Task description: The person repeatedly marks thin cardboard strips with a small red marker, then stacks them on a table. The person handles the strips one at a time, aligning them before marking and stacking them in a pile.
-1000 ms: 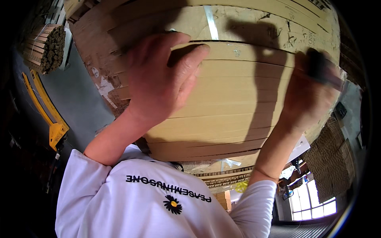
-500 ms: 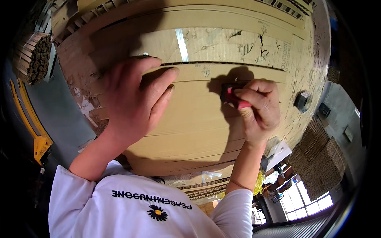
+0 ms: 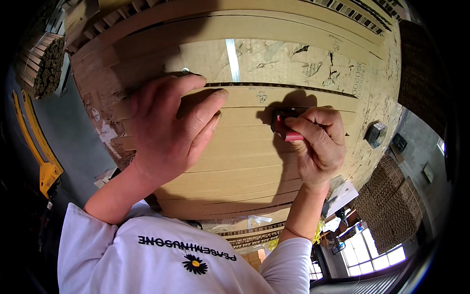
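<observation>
Several long flat cardboard strips [image 3: 235, 161] lie side by side across the work surface in front of me. My right hand [image 3: 320, 142] pinches a small red-and-black block [image 3: 288, 130] that looks like a hand stamp. Its dark end is at the strips, close below a small printed mark; whether it touches them is hard to tell. Over the left part of the strips is my left hand [image 3: 169, 115], palm down, fingers apart and holding nothing. Its fingertips are near the dark edge of the strip that bears the mark.
A dark many-sided block [image 3: 375, 134] sits right of my right hand. Torn, worn cardboard [image 3: 274, 59] with a pale tape strip [image 3: 232, 60] lies beyond the strips. Yellow forks [image 3: 36, 142] stand on the floor at left, below a bundled stack [image 3: 41, 66]. Stacked board [image 3: 391, 210] is at right.
The view has shifted slightly, so the strips appear lower and farther right. The red-and-black block has come slightly left and toward me over the strips. My left hand stays nearly in place.
</observation>
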Available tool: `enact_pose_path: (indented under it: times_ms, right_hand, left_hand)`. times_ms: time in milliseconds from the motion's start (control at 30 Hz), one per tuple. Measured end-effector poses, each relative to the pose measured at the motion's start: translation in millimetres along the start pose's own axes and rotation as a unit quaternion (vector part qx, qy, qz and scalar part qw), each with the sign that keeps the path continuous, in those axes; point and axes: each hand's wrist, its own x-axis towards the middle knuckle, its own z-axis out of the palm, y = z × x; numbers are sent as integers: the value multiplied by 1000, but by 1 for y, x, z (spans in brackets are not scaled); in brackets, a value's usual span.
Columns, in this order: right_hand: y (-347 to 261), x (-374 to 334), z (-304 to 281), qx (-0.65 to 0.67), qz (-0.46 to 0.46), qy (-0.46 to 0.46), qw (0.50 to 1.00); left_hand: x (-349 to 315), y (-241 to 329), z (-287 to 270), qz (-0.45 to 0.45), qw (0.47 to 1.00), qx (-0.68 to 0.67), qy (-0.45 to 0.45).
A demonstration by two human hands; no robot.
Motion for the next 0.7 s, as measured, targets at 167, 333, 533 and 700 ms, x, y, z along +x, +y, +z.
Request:
enact_pose_path:
  times_ms: [167, 333, 533, 700]
  right_hand:
    - [2, 0, 1, -20, -4, -8, 1000]
    - [6, 0, 0, -12, 3, -20, 1000]
    - [10, 4, 3, 9, -6, -19, 1000]
    - [10, 5, 2, -9, -21, -20, 1000]
  left_hand:
    - [1, 2, 0, -5, 1000, -3, -2]
    - [0, 1, 0, -2, 1000, -1, 1]
    - [-2, -1, 2, 7, 1000, 8, 4]
    - [0, 3, -5, 5, 999, 21, -24]
